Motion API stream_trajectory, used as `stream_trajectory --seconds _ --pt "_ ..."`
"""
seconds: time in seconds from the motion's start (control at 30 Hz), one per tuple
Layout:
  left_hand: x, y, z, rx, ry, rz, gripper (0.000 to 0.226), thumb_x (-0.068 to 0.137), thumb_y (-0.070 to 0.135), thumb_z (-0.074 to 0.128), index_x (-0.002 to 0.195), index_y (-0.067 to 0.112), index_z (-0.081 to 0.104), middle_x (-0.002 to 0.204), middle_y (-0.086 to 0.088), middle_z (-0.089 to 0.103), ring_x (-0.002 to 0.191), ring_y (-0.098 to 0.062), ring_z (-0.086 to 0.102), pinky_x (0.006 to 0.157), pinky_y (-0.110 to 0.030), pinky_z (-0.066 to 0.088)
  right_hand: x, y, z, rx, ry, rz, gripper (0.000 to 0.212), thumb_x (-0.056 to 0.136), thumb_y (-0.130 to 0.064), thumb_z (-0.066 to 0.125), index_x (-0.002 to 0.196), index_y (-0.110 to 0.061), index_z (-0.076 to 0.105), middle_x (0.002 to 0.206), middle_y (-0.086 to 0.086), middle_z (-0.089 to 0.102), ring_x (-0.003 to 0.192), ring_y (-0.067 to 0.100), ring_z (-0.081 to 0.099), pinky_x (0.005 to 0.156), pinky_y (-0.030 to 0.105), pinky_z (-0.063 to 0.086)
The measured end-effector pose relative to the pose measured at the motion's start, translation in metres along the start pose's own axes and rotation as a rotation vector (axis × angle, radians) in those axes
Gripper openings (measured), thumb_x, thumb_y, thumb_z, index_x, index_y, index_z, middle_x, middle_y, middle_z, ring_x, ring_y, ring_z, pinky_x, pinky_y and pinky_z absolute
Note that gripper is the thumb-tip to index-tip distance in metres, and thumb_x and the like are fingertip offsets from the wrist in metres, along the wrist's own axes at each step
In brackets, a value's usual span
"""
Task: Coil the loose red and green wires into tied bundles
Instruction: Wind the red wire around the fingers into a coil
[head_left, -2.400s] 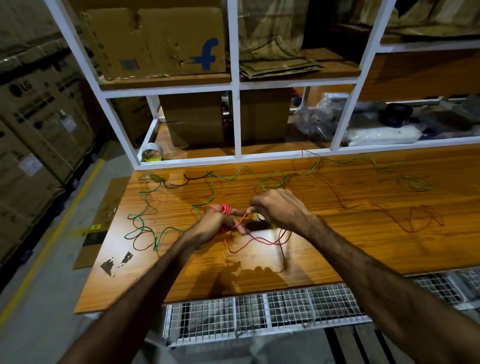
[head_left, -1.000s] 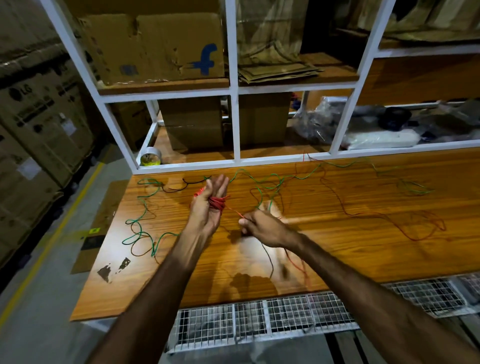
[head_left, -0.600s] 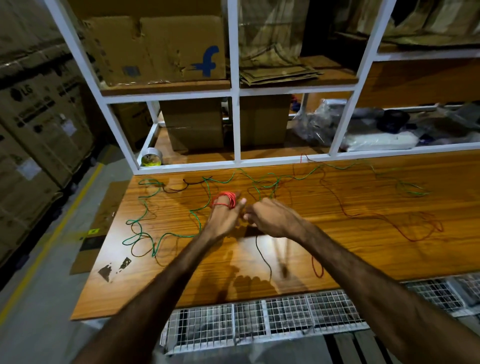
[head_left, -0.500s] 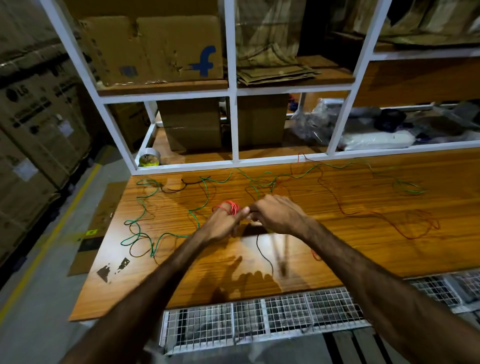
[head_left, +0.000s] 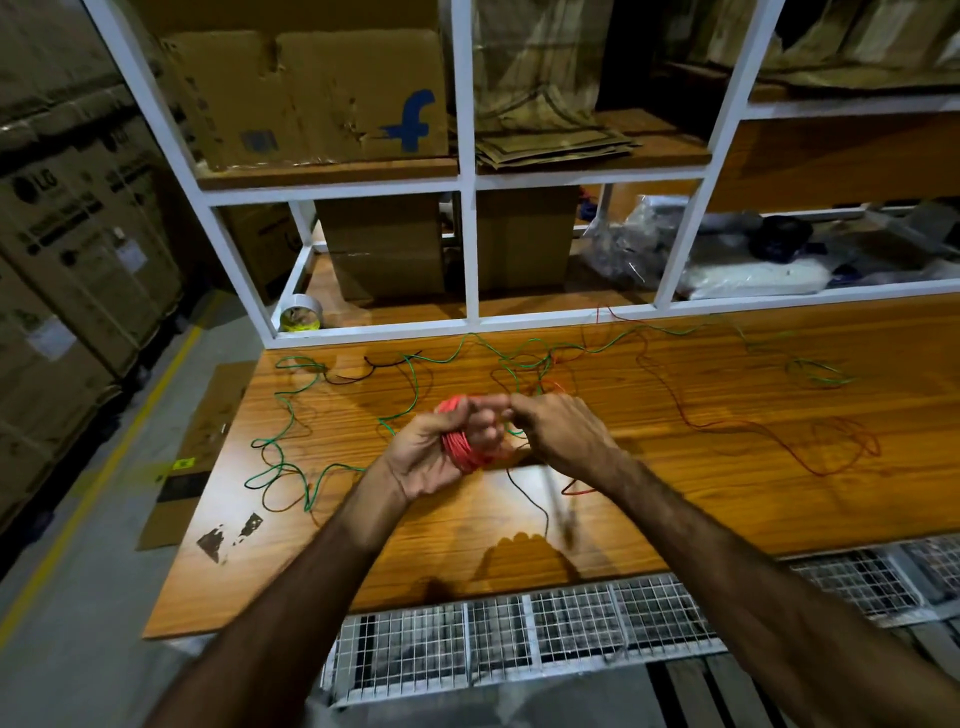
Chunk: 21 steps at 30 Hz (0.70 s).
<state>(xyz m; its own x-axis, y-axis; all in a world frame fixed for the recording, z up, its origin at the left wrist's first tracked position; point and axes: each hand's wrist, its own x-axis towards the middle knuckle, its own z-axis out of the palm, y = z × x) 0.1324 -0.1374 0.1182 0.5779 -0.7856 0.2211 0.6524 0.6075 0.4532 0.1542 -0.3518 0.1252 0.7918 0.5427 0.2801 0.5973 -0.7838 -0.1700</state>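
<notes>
Wrapped round the fingers of the left hand (head_left: 441, 457), a red coil (head_left: 460, 447) is held just above the wooden tabletop (head_left: 727, 493), the fingers curled about the loops and the thumb laid over them. Directly at 3 o'clock of it, the right hand (head_left: 563, 431) is closed in a pinch whose fingertips meet those of the left; what lies inside the pinch is too blurred to be told for certain. A loose red strand (head_left: 579, 491) is seen trailing below the right hand, with a thin dark strand beside it.

Across the tabletop the green wire (head_left: 291, 410) is spread in slack loops from 9 o'clock of the hands up towards 12 o'clock and onward along the far edge to a small tangle at 2 o'clock. A darker red wire (head_left: 831, 452) is scattered at 3 o'clock, well apart from the hands.

The surface is glossy, orange-brown wood grain — chipped dark patches are visible at its near left corner. Along the near edge a white wire-mesh panel (head_left: 519, 634) is fitted. At 12 o'clock a white-framed shelf unit (head_left: 470, 208) is stood against the table's far edge; cardboard boxes (head_left: 311, 98), flattened card and plastic-wrapped goods are stored in it, and a tape roll (head_left: 301, 317) is set in its lower left corner. At 9 o'clock, stacked cartons (head_left: 67, 234) are ranged beside a grey floor marked with a yellow line.
</notes>
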Motion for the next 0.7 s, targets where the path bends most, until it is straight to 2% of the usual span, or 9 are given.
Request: stream_trajectory --seconds 0.07,0.17,0.27,0.33,0.4,0.47,0.57,0.63,0.7 --pt "0.013 0.002 0.005 -0.078 0.058 0.154 0.040 0.104 0.005 0.051 0.139 -0.015 0.049 0.129 -0.029 0.065 0.122 -0.039 0.065 0.111 -0.046 0.047 0.001 -0.004 0.004 0.014 0.016 0.049 0.036 0.104 -0.040 0.029 0.109 -0.017 0.056 0.084 0.019 0.067 0.076 0.045 0.062 0.059 0.042 0.032" --pt "0.027 0.011 0.010 -0.111 0.337 0.420 0.043 0.088 0.003 0.073 0.127 -0.009 0.060 0.125 -0.022 0.070 0.116 -0.033 0.069 0.109 -0.046 0.049 0.002 -0.009 0.015 0.014 0.008 0.076 0.033 0.109 -0.042 0.033 0.100 -0.018 0.054 0.086 0.018 0.070 0.077 0.043 0.065 0.058 0.041 0.039" --pt "0.036 0.026 0.011 -0.196 0.538 0.597 0.034 0.098 0.005 0.052 0.130 -0.006 0.059 0.128 -0.019 0.069 0.114 -0.030 0.070 0.120 -0.042 0.036 -0.006 -0.013 0.027 0.101 -0.033 0.137 0.044 0.096 -0.056 0.013 0.091 -0.026 0.046 0.103 0.013 0.071 0.097 0.040 0.066 0.078 0.047 0.052" --pt "0.040 0.034 0.010 -0.156 0.662 0.668 0.037 0.102 0.003 0.044 0.137 -0.004 0.054 0.136 -0.017 0.065 0.121 -0.028 0.067 0.117 -0.039 0.040 -0.014 -0.012 0.033 0.151 -0.026 0.148 0.038 0.102 -0.053 0.019 0.092 -0.028 0.046 0.102 0.012 0.067 0.101 0.041 0.065 0.084 0.048 0.052" --pt "0.042 0.033 0.007 0.015 0.800 0.702 0.040 0.104 0.001 0.043 0.143 -0.002 0.050 0.143 -0.013 0.060 0.130 -0.024 0.060 0.111 -0.035 0.044 -0.017 -0.013 0.035 0.139 -0.012 0.126 0.036 0.108 -0.050 0.029 0.094 -0.026 0.052 0.091 0.013 0.065 0.090 0.042 0.063 0.071 0.045 0.049" --pt "0.044 0.024 0.000 0.272 0.912 0.695 0.041 0.102 -0.002 0.048 0.143 -0.001 0.051 0.141 -0.013 0.062 0.133 -0.024 0.057 0.115 -0.035 0.041 -0.015 -0.015 0.034 0.104 -0.008 0.084 0.039 0.109 -0.052 0.032 0.095 -0.024 0.056 0.083 0.014 0.066 0.082 0.042 0.062 0.060 0.041 0.041" --pt "0.040 0.009 -0.017 0.889 1.081 0.521 0.038 0.101 0.009 0.058 0.137 0.018 0.063 0.145 0.001 0.059 0.134 -0.010 0.053 0.119 -0.038 0.037 -0.009 -0.018 0.027 0.031 -0.010 0.044 0.042 0.109 -0.052 0.033 0.092 -0.023 0.058 0.082 0.014 0.067 0.080 0.041 0.063 0.062 0.037 0.030" --pt "0.036 0.004 -0.021 1.194 1.080 0.382 0.044 0.098 0.011 0.057 0.138 0.029 0.063 0.155 0.008 0.048 0.140 -0.007 0.044 0.119 -0.034 0.035 -0.006 -0.016 0.025 -0.021 -0.010 0.041 0.042 0.108 -0.054 0.033 0.092 -0.023 0.056 0.086 0.014 0.067 0.083 0.040 0.064 0.064 0.037 0.032" --pt "0.032 0.001 -0.026 1.431 1.039 0.292 0.056 0.091 0.004 0.055 0.141 0.029 0.060 0.155 0.007 0.048 0.141 -0.008 0.042 0.114 -0.027 0.036 -0.003 -0.011 0.020 -0.062 0.000 0.040 0.040 0.107 -0.054 0.032 0.092 -0.024 0.054 0.089 0.015 0.069 0.085 0.041 0.065 0.064 0.039 0.041"
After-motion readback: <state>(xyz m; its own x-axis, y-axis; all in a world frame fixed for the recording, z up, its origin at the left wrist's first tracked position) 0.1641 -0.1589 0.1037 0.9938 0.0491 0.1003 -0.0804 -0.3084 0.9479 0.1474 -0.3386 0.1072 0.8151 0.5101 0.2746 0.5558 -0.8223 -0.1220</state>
